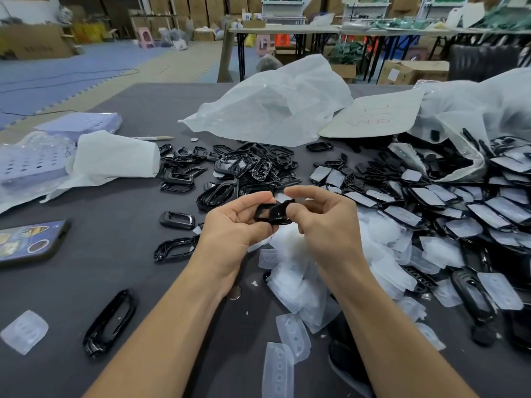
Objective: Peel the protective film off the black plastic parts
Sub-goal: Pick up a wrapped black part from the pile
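Over the middle of the dark table point(120, 214), both hands hold one black part point(273, 216) between them. The left hand point(238, 225) curls round its near end, thumb on top. The right hand point(324, 222) pinches the other end with thumb and bent fingers. I cannot tell whether any film clings to it. Bare black frames point(244, 168) are heaped at twelve o'clock, film-covered parts point(459, 208) at three, and peeled films point(298, 271) at five, under the wrists. A phone point(28, 242) lies at nine.
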A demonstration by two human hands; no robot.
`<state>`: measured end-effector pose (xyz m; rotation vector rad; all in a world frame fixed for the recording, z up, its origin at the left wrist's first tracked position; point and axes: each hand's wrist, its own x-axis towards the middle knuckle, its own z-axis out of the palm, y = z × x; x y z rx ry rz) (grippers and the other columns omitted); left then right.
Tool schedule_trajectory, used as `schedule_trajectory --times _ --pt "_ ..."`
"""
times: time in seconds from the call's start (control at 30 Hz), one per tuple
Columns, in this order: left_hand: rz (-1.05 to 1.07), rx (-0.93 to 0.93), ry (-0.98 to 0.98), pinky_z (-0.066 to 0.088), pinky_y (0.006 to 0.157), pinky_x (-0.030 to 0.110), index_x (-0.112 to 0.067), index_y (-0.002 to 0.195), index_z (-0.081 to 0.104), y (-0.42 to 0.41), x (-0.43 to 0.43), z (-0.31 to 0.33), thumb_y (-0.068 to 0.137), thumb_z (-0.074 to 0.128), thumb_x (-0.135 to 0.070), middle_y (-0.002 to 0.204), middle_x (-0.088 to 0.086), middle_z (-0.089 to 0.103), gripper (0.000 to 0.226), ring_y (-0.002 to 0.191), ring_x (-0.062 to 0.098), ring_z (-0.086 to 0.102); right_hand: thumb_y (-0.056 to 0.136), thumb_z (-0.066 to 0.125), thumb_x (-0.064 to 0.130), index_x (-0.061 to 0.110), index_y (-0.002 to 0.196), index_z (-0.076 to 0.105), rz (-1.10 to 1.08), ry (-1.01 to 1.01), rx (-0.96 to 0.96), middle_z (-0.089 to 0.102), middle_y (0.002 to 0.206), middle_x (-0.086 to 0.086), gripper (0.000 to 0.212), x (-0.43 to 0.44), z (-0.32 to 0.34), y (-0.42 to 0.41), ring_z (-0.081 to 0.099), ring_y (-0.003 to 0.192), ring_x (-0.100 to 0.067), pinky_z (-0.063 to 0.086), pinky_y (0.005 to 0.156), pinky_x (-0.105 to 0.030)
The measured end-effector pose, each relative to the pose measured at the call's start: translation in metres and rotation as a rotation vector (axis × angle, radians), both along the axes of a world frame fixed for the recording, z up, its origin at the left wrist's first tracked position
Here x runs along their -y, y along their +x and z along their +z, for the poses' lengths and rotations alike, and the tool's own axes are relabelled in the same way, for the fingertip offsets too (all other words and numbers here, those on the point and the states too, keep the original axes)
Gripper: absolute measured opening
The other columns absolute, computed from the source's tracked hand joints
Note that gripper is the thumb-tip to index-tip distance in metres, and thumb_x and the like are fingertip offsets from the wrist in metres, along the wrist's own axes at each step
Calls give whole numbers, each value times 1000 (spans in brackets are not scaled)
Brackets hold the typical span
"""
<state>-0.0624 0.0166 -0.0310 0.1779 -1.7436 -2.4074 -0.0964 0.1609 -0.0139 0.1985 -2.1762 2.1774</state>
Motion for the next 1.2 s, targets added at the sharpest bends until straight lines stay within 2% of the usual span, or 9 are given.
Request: schedule_trajectory --times 0.13,0.23,0.37,0.53,0.67,0.73,0.83,1.0,1.2 --pt "-21 -29 8 61 83 25 -12 112 75 0 -4 1 80 61 30 112 9 79 55 101 20 76 83 78 6 25 80 79 -58 75 -62 76 71 9 19 4 0 4 68 61 -4 47 57 -15" --pt "-41 -25 53 61 82 26 -13 112 75 0 -5 2 80 57 31 113 8 79 57 98 21 76 81 80 10 27 78 79 -136 130 -113 76 72 15 17 6 -1 7 72 70 -2 56 68 -18" --pt "-37 -28 61 61 93 32 -12 113 74 1 -7 3 84 56 27 114 8 79 52 102 22 76 78 83 25 33 78 79 -265 291 -195 73 73 16 9 6 -1 11 65 79 -1 46 71 -9" --pt "66 -19 73 62 66 24 -7 94 79 2 -12 7 88 59 22 100 13 80 36 84 24 79 73 87 20 31 72 75 -327 447 -336 57 66 20 16 8 2 17 61 86 -5 37 74 1" --pt "130 -36 46 63 63 27 -13 75 82 1 -15 10 86 59 26 92 12 81 47 80 26 79 70 90 18 33 88 65 -382 438 -342 59 83 18 35 7 3 17 54 89 0 35 78 -2" --pt "139 -34 33 64 63 29 -15 74 82 1 -15 10 85 59 25 92 12 81 48 79 26 79 76 84 17 35 95 62 -250 375 -228 66 85 14 35 5 5 13 60 81 -3 42 72 -9" --pt "178 -19 19 62 61 28 -15 79 82 0 -15 10 86 62 22 91 13 81 43 74 26 79 80 75 6 26 79 72 -91 231 -82 71 64 5 20 5 7 9 65 56 -11 49 57 -22" --pt "168 88 -58 59 60 21 -13 89 82 -1 -20 8 92 71 2 81 11 79 18 67 21 76 79 73 -10 17 67 70 -47 -11 26 67 58 -7 30 4 6 5 57 44 -20 42 44 -22" --pt "227 74 -221 64 63 30 -21 77 84 1 -17 8 92 71 0 70 14 76 29 60 21 71 81 74 -2 12 71 71 -54 189 -37 67 52 -1 18 5 8 9 64 41 -15 43 44 -18"
